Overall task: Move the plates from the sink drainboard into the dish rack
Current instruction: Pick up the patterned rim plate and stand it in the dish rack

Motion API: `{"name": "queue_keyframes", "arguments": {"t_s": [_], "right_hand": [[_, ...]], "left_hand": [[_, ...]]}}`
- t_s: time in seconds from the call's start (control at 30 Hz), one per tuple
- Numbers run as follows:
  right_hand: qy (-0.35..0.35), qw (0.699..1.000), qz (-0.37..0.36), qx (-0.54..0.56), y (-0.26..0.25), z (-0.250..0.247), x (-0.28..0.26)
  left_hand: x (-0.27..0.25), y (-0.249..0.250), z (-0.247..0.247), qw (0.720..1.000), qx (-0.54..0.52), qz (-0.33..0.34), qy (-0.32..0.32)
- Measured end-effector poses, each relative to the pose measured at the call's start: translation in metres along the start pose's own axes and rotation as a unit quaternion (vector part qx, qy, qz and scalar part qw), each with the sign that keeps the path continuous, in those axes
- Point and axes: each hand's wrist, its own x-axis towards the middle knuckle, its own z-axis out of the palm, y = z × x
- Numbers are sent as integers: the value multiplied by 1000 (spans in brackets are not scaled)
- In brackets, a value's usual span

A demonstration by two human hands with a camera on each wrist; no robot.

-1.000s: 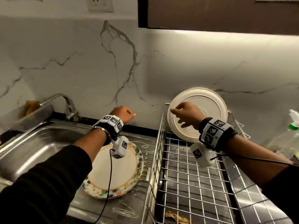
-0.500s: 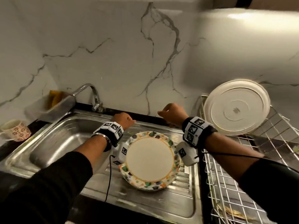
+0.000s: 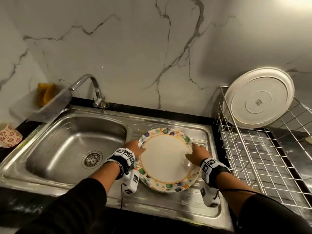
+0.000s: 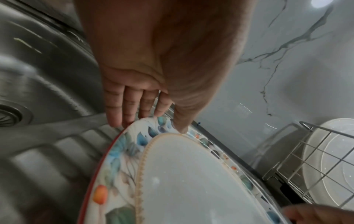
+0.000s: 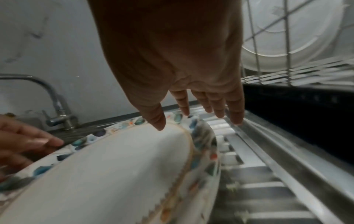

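Observation:
A plate with a floral rim point(image 3: 166, 157) point(image 4: 191, 181) point(image 5: 114, 166) lies on the ribbed drainboard point(image 3: 168, 203). My left hand point(image 3: 135, 149) point(image 4: 159, 124) pinches its left rim, thumb on top and fingertips at the outer edge. My right hand point(image 3: 196, 152) point(image 5: 185, 119) is at the right rim with straight fingers; the thumb tip is over the rim and the other fingers hang past the edge above the drainboard. A white plate point(image 3: 258, 100) point(image 4: 335, 159) point(image 5: 287, 30) stands on edge at the back of the wire dish rack point(image 3: 253, 157).
The sink basin point(image 3: 76, 141) with its tap point(image 3: 94, 88) is left of the drainboard. A sponge holder point(image 3: 50, 102) sits at the back left corner, and a patterned cup point(image 3: 9, 137) stands on the counter at far left. A marble wall runs behind.
My right hand left the white plate in the rack and swung left. Both hands then came down onto the floral plate's sides. My view turned left and down toward the sink.

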Motion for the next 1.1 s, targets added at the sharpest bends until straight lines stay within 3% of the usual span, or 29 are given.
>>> {"name": "queue_keyframes", "arguments": {"t_s": [0.13,0.27,0.5,0.87,1.0,1.1], "right_hand": [[-25,997,44,50,15,17,4],[-7,993,92,73,10,18,4],[7,971,151,187,22,22,20],[4,942,184,280,33,19,9],[-40,931,189,310,42,26,15],[-47,926,192,321,53,37,28]], "left_hand": [[5,0,4,999,-6,-23,22],[7,0,5,998,-27,-42,38],[6,-9,6,991,-102,-86,20],[5,-18,3,976,-187,-106,-18],[1,-25,2,967,-216,-136,-24],[-3,-29,-1,968,-219,-122,-19]]}}
